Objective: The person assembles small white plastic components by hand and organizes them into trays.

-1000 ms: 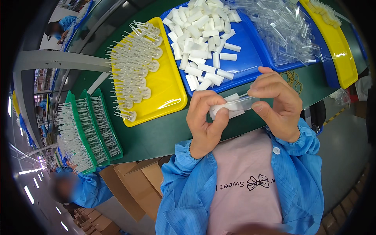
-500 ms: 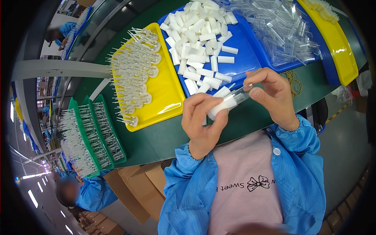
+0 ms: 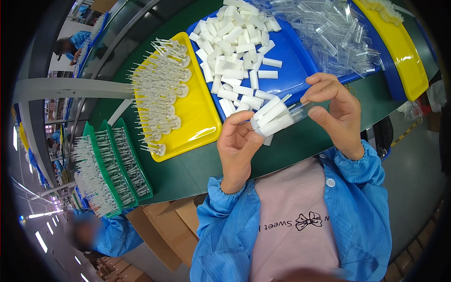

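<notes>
Near the table's front edge, my left hand (image 3: pixel 238 146) pinches the base of a white plastic assembly (image 3: pixel 274 121) between thumb and fingers. Several white blocks fan out from that base, with a thin white stem among them. My right hand (image 3: pixel 336 113), thumb and fingertips closed, grips the far end of a clear plastic sleeve (image 3: pixel 299 113). The sleeve points at the assembly's tips; its near end overlaps them in view, and I cannot tell whether it is around them. Beyond both hands, a blue tray (image 3: pixel 293 61) carries a pile of loose white blocks (image 3: pixel 235 51).
Clear sleeves (image 3: pixel 329 37) fill another blue tray at the back right, beside a yellow tray (image 3: pixel 408 61). On the left, a yellow tray (image 3: pixel 199 113) bears rows of white stemmed parts (image 3: pixel 162 94); green racks (image 3: pixel 112 164) hold more. Cardboard boxes (image 3: pixel 164 230) stand below the table edge.
The white assembly has turned and now shows its blocks more spread. My right hand and the sleeve have shifted slightly to the right, away from my left hand.
</notes>
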Tool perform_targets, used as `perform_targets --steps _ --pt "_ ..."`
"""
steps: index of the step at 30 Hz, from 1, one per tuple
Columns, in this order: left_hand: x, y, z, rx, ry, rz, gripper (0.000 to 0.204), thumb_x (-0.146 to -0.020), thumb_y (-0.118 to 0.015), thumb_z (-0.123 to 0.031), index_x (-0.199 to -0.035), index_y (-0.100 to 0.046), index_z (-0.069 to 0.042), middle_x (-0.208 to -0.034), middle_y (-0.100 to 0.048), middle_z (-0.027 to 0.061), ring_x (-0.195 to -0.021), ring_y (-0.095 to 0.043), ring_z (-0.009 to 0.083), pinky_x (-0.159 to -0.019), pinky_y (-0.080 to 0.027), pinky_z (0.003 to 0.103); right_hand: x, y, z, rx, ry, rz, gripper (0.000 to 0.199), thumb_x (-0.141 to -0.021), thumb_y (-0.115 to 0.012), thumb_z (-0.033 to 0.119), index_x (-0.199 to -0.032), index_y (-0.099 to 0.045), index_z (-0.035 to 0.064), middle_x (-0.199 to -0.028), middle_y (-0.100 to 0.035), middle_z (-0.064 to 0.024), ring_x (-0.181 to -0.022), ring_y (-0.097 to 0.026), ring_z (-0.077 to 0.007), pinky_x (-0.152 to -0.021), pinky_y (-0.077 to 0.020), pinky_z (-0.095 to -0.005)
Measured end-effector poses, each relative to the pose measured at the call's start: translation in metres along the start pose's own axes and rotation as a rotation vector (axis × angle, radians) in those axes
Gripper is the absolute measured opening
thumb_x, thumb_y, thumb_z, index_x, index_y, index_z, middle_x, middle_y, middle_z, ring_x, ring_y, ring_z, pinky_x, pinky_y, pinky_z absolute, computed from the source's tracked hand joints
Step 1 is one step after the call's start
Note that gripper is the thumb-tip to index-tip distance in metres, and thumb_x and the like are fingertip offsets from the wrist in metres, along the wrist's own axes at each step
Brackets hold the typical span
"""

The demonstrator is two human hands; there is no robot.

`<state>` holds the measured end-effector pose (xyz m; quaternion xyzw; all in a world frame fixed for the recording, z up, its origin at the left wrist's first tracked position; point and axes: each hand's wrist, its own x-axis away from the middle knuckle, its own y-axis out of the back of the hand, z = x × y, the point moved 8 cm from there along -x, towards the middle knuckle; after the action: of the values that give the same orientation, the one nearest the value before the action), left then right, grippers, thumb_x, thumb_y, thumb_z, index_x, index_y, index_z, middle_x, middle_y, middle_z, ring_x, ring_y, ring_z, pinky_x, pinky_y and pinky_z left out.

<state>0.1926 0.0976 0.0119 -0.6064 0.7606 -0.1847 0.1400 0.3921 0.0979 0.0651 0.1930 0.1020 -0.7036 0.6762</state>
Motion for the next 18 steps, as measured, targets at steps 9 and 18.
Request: perform_targets --steps 9,18 --pt "0.002 -0.009 -0.004 -0.038 -0.112 0.076 0.038 -0.079 -0.070 0.002 -0.113 -0.051 0.001 -0.113 -0.048 0.0087 -0.105 -0.056 0.0184 -0.091 -0.049 0.032 0.007 -0.016 0.005 -0.033 -0.014 0.042 0.015 -0.072 -0.075 0.004 -0.085 -0.067 0.0045 -0.090 -0.067 -0.0058 -0.106 -0.053 -0.0244 -0.091 -0.0411 -0.0368" --pt "-0.002 -0.002 0.005 0.006 -0.062 0.028 0.039 -0.078 -0.065 0.007 -0.113 -0.050 0.000 -0.114 -0.050 0.0092 -0.105 -0.056 0.0188 -0.092 -0.047 0.033 0.001 -0.018 -0.006 -0.072 -0.085 0.133 0.018 -0.074 -0.072 0.004 -0.092 -0.068 0.0032 -0.098 -0.066 -0.0085 -0.105 -0.054 -0.0243 -0.093 -0.0412 -0.0359"
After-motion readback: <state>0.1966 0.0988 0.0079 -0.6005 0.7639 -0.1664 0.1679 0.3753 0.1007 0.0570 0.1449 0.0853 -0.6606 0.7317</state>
